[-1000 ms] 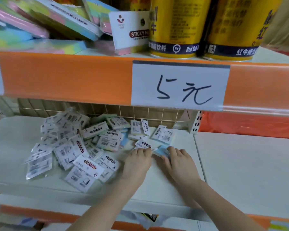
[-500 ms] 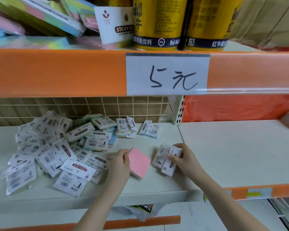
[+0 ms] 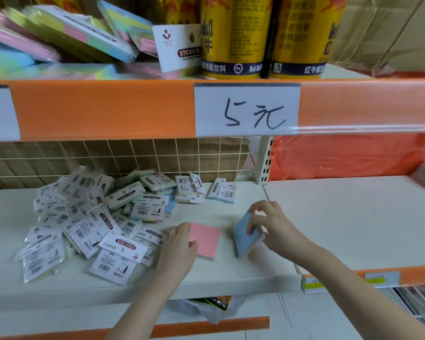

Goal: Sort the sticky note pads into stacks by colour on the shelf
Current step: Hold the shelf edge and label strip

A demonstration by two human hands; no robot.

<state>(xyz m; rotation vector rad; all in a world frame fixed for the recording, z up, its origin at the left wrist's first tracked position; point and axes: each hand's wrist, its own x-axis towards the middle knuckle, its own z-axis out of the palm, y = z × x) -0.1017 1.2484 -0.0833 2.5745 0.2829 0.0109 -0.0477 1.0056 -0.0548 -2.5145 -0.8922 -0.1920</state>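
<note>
The blue sticky note pad [image 3: 243, 235] is up on edge, tilted, pinched between thumb and curled fingers of the right hand [image 3: 271, 225] just above the white shelf [image 3: 231, 273], near the shelf's right end. Just to its left a pink sticky note pad [image 3: 205, 240] lies flat on the shelf with its coloured face up; the left hand [image 3: 179, 246] rests over its near-left corner, fingers bent down onto it, though whether they actually pinch it cannot be told from here. By my reading the sorting has barely begun: these two pads look like the seeds of a pink stack and a blue one, and neither yet has a second pad on it. Left of the hands sprawls the unsorted heap of wrapped pads [image 3: 88, 222], most lying label-side up so their colours are hidden, with a few more small packs [image 3: 222, 190] loose toward the back by the wire grid [image 3: 157, 155]. Nearly all of the work is therefore left. The shelf above holds larger multicoloured note blocks [image 3: 66, 38] tumbled together beside two yellow drink cans [image 3: 233, 38], with a handwritten price tag [image 3: 247, 110] on the orange edge strip. The neighbouring shelf to the right bears one blurred pad at its far edge.
</note>
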